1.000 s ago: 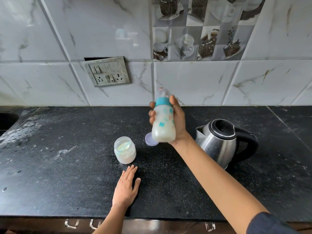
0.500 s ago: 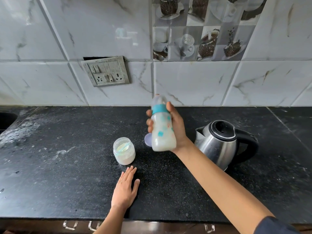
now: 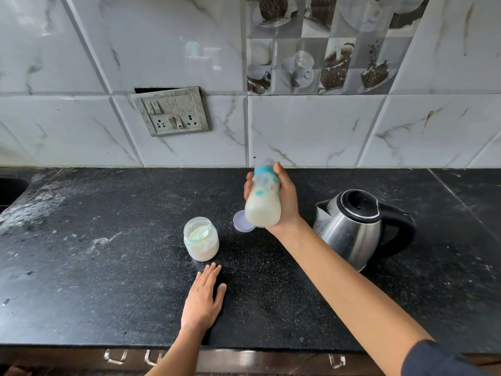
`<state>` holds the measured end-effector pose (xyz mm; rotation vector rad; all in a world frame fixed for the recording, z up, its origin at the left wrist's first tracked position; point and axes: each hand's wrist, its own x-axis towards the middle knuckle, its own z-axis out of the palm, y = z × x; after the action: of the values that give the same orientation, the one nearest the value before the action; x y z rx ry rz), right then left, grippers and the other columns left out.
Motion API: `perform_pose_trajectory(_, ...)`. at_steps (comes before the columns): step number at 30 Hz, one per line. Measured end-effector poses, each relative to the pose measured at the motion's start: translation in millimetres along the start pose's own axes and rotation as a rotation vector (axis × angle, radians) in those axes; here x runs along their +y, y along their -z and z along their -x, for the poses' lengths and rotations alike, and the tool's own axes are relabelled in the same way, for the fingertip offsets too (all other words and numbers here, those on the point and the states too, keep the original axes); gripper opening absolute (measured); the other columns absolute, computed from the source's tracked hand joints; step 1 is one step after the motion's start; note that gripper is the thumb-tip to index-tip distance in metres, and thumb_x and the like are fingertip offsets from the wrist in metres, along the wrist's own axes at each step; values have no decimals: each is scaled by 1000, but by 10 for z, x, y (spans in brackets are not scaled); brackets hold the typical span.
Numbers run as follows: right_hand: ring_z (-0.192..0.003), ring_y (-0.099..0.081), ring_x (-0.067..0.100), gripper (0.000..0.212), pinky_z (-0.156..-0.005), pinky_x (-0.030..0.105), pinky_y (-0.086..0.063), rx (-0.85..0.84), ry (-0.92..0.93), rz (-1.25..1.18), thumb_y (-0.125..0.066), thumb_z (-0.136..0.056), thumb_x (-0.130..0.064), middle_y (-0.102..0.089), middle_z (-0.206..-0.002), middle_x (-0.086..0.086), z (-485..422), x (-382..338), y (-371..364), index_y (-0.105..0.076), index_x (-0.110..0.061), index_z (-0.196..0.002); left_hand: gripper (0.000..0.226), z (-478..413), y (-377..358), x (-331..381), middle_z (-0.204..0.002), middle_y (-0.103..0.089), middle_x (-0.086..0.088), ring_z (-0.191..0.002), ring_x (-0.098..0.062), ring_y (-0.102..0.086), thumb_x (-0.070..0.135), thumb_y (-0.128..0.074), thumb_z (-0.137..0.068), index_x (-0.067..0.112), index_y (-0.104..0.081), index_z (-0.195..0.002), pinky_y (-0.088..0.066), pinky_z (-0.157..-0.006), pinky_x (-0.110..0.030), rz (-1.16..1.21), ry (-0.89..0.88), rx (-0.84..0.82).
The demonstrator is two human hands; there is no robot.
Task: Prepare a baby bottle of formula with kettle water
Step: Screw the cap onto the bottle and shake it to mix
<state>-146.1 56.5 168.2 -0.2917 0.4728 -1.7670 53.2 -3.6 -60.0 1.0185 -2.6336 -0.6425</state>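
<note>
Below the counter's front edge, metal drawer handles (image 3: pixel 116 356) catch the light. On the black speckled countertop (image 3: pixel 81 280) the person's left hand (image 3: pixel 202 299) lies palm down, fingers straight and close together, thumb spread to the side, holding nothing. Just beyond its fingertips stands an open formula jar (image 3: pixel 201 241) of white powder with a pale scoop resting inside. To the jar's right a lavender lid (image 3: pixel 242 221) lies flat on the counter, partly hidden behind the bottle's base. The right arm, in a dark sleeve (image 3: pixel 433 359), reaches across from the lower right. The right hand (image 3: pixel 284 202) grips the baby bottle (image 3: pixel 263 202) around its body, fingers curled round it. The bottle is held in the air above the counter, roughly upright and slightly blurred, with a teal collar and milky white liquid filling much of it. Near the wrist, to its right, sits a stainless steel kettle (image 3: pixel 355 226), black handle pointing right. White smears mark the counter's left part near a sink edge (image 3: pixel 10 189). On the marble-look wall tiles hangs a grey switch plate (image 3: pixel 172 112) with sockets.
</note>
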Motion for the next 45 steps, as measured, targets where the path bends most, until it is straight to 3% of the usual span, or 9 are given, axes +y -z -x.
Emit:
perform_pose_trajectory(6, -64, -62, 14, 37, -57, 26, -54, -215, 29, 201, -68, -72, -46, -65, -83, 3, 150, 67, -99, -74, -16, -92, 67, -19, -25, -34, -151, -25, 10, -140, -1, -14, 58, -20, -87, 24, -36, -143, 8, -111, -10, 1, -1, -11)
perform_pose_trajectory(11, -62, -66, 20, 68, -54, 28, -57, -51, 78, -138, -94, -44, -30, -64, -82, 9, -30, -184, -28, -58, -3, -95, 68, -14, -27, -39, -151, -24, 11, -141, -2, -15, 59, -19, -87, 24, -35, -143, 8, -111, -10, -3, -5, -12)
perform_pose_trajectory(16, -62, -62, 16, 38, -55, 27, -54, -154, 69, 149, -73, -69, -42, -63, -83, 5, 98, -138, -96, -71, -11, -91, 69, -15, -28, -33, -151, -23, 12, -140, -1, -14, 59, -18, -86, 24, -35, -143, 9, -110, -10, 3, -4, -4)
perform_pose_trajectory(21, -62, -66, 21, 68, -56, 28, -57, -91, 92, -113, -92, -48, -31, -65, -85, 9, 22, -177, -68, -56, -4, -99, 68, -14, -31, -39, -151, -24, 11, -142, -3, -15, 59, -19, -87, 24, -35, -143, 8, -111, -10, 1, -1, -16)
perform_pose_trajectory(25, -65, -62, 21, 48, -57, 30, -55, -207, 105, 120, -69, -77, -39, -63, -91, 10, 120, 38, -52, -55, -25, -121, 69, -6, -17, -28, -150, -24, 12, -140, -2, -14, 59, -18, -86, 24, -36, -143, 8, -110, -9, 10, 0, -3)
perform_pose_trajectory(30, -66, -67, 23, 69, -59, 30, -58, -134, 21, -151, -91, -53, -29, -67, -90, 12, 47, -73, -52, -57, -2, -106, 70, -3, -9, -15, -150, -23, 13, -137, 3, -10, 60, -17, -85, 24, -35, -143, 9, -109, -8, 13, -8, -2)
perform_pose_trajectory(35, -65, -63, 19, 45, -57, 28, -55, -254, 78, 152, -72, -73, -41, -66, -92, 8, 146, -34, -198, -64, -21, -113, 71, -11, -1, -15, -150, -25, 10, -138, 2, -12, 60, -18, -85, 22, -36, -143, 8, -111, -10, 12, -10, -4)
perform_pose_trajectory(40, -62, -67, 23, 71, -55, 30, -57, -82, 113, -144, -94, -45, -27, -65, -85, 11, -37, -259, -181, -54, -4, -100, 72, -2, -6, -21, -151, -25, 9, -138, 1, -11, 60, -17, -85, 23, -36, -143, 8, -110, -10, 13, -9, -5)
perform_pose_trajectory(45, -64, -62, 18, 39, -56, 28, -55, -202, 119, 87, -74, -71, -39, -63, -88, 8, 101, -109, -241, -69, -13, -100, 72, -14, 6, -7, -150, -23, 12, -137, 3, -9, 60, -16, -84, 23, -35, -143, 10, -109, -8, 17, -8, 3)
